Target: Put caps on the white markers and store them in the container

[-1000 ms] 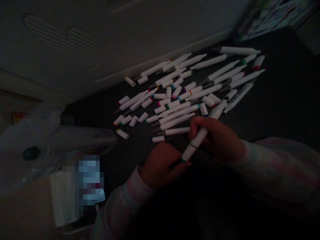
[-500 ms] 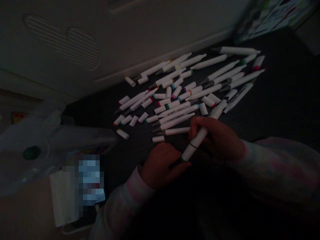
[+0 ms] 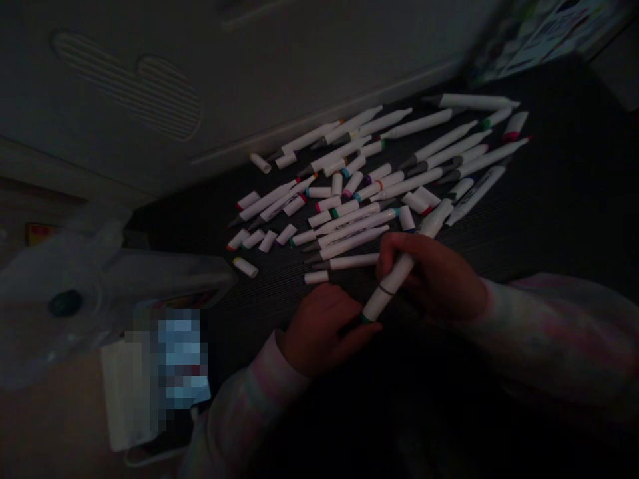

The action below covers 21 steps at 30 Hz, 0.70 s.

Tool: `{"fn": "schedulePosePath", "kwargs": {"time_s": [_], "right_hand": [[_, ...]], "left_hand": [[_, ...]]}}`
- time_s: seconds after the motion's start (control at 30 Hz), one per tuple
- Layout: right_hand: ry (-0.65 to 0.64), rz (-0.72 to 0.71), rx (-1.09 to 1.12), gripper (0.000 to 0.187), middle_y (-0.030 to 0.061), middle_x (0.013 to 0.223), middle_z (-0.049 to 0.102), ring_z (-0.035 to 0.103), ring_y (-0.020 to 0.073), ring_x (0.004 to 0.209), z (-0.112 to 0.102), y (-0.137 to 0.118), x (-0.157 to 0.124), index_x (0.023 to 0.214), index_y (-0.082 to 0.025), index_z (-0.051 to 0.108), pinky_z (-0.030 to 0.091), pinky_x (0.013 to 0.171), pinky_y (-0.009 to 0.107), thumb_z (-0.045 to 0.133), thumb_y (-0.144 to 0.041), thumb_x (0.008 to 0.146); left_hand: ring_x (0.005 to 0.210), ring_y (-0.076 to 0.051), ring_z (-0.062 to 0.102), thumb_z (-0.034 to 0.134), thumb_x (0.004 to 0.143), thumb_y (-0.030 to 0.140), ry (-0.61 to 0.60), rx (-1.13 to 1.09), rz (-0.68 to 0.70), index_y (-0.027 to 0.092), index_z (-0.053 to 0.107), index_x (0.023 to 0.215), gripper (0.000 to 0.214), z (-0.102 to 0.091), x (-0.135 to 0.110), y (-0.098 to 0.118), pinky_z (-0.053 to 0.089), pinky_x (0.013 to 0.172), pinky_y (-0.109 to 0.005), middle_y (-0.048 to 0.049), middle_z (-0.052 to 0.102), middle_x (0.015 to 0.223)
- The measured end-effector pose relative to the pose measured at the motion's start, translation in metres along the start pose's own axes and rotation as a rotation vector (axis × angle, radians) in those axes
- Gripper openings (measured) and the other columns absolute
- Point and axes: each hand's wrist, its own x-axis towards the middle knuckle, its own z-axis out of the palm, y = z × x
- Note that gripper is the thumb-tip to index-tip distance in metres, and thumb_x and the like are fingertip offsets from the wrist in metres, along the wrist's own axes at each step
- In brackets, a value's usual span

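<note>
In dim light my right hand [image 3: 433, 276] is closed round a white marker [image 3: 394, 282] that slants from upper right to lower left. My left hand [image 3: 322, 329] is curled at the marker's lower end, its thumb and fingers pinched on the green-banded tip; what they hold there is too dark to name. Just beyond both hands several white markers [image 3: 357, 233] and loose white caps [image 3: 244, 267] with coloured bands lie spread on the dark tabletop [image 3: 549, 213].
A pale wall or panel [image 3: 210, 93] runs behind the markers. At the left lie a clear plastic bag [image 3: 74, 293] and a white packet [image 3: 130, 392]. Printed sheets [image 3: 549, 26] sit at the far right corner.
</note>
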Motion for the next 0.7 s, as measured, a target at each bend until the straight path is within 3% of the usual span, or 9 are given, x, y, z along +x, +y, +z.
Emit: {"fn": "schedulePosePath", "kwargs": {"time_s": [0.7], "right_hand": [[-0.002, -0.011, -0.062, 0.037, -0.0051, 0.037, 0.028, 0.027, 0.0077, 0.037, -0.0009, 0.0007, 0.0008, 0.054, -0.018, 0.051, 0.02, 0.039, 0.024, 0.036, -0.033, 0.083]], "left_hand": [[0.056, -0.012, 0.047, 0.041, 0.084, 0.035, -0.008, 0.027, -0.002, 0.013, 0.056, 0.062, 0.034, -0.0008, 0.0006, 0.0006, 0.036, 0.052, -0.024, -0.0025, 0.055, 0.055]]}}
